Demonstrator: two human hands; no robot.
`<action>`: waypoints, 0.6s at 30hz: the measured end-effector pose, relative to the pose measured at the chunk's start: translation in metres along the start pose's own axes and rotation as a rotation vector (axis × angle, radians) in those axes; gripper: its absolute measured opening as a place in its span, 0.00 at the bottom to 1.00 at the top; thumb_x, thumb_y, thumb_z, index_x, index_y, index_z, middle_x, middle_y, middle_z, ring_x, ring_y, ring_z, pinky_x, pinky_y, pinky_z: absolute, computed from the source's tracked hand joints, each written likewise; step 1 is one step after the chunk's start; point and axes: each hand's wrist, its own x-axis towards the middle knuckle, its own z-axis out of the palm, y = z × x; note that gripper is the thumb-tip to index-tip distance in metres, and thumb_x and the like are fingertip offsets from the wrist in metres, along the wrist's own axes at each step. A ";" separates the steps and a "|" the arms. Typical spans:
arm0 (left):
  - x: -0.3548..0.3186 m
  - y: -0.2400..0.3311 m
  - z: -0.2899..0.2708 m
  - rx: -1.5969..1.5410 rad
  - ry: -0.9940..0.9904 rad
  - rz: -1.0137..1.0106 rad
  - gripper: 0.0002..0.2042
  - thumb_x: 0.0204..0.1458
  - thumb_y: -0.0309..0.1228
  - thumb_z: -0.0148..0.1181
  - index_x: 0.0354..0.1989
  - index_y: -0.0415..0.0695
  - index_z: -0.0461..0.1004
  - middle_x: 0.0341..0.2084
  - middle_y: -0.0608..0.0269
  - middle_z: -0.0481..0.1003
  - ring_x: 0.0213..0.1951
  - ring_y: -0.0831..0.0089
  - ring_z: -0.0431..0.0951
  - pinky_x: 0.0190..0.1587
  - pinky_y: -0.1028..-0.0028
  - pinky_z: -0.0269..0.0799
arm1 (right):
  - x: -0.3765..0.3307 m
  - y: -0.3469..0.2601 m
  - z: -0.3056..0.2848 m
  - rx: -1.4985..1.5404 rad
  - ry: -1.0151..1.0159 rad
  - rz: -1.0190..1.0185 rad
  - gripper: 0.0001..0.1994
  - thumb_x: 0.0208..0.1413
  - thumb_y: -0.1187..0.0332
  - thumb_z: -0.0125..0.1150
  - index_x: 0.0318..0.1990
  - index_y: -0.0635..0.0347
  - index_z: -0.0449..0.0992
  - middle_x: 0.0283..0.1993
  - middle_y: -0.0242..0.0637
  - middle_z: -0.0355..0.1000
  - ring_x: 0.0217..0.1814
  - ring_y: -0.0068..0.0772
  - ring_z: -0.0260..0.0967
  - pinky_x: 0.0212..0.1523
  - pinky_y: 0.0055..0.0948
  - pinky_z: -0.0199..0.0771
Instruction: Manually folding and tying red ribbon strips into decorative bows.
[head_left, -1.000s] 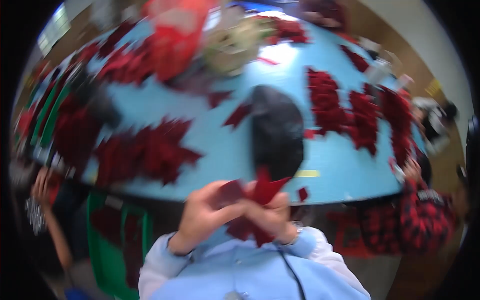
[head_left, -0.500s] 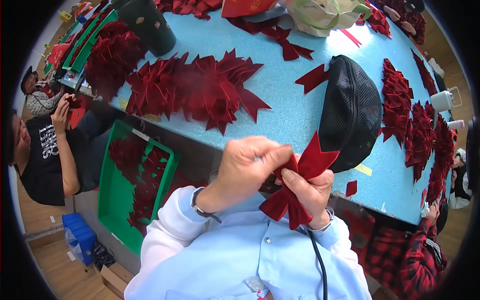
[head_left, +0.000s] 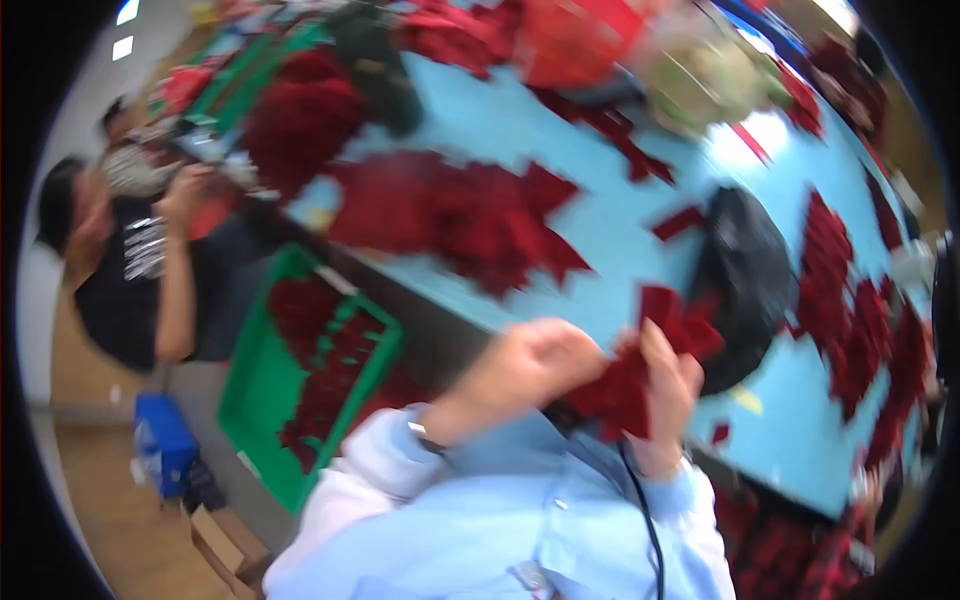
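A dark red velvet bow (head_left: 625, 388) is held in front of my chest, over the table's near edge. My right hand (head_left: 668, 400) grips it from the right, the thumb over its front and a tail sticking up above. At the bow's left side, my left hand (head_left: 535, 365) has its fingers curled together against the fabric. Motion blur hides the exact fingertip contact. Just beyond the right hand lies a black mesh bag (head_left: 745, 290) on the blue table (head_left: 560, 300).
Red bows (head_left: 450, 215) lie heaped on the table, with further bows (head_left: 828, 250) along its right side. A dark cup (head_left: 375, 75) and a red bag (head_left: 575, 40) stand toward the back. A green crate (head_left: 235, 385) of red pieces is at lower left; a co-worker (head_left: 140, 290) sits beyond it.
The surroundings have shifted right and down in view and blurred as my head moved. Both hands remain at the bow, which is turned slightly, its tails less spread out.
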 end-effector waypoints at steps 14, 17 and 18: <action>0.002 -0.029 0.012 -0.376 -0.050 0.116 0.11 0.51 0.33 0.60 0.29 0.35 0.75 0.18 0.68 0.72 0.21 0.84 0.68 0.24 0.82 0.64 | 0.000 0.008 0.017 0.125 0.026 -0.007 0.11 0.59 0.62 0.53 0.36 0.62 0.72 0.28 0.31 0.70 0.27 0.18 0.66 0.27 0.18 0.65; -0.004 -0.029 0.014 -0.446 -0.034 0.085 0.11 0.51 0.33 0.59 0.30 0.35 0.75 0.19 0.68 0.72 0.23 0.84 0.68 0.26 0.83 0.64 | -0.008 0.020 -0.003 0.011 0.058 0.036 0.12 0.52 0.63 0.61 0.36 0.63 0.74 0.31 0.34 0.70 0.30 0.23 0.67 0.29 0.25 0.70; -0.005 -0.028 0.014 -0.473 -0.024 0.080 0.11 0.51 0.33 0.59 0.30 0.34 0.75 0.20 0.69 0.73 0.23 0.85 0.68 0.27 0.83 0.65 | -0.006 0.022 -0.005 -0.040 0.068 0.048 0.13 0.48 0.63 0.65 0.35 0.64 0.75 0.32 0.36 0.70 0.32 0.26 0.67 0.31 0.29 0.72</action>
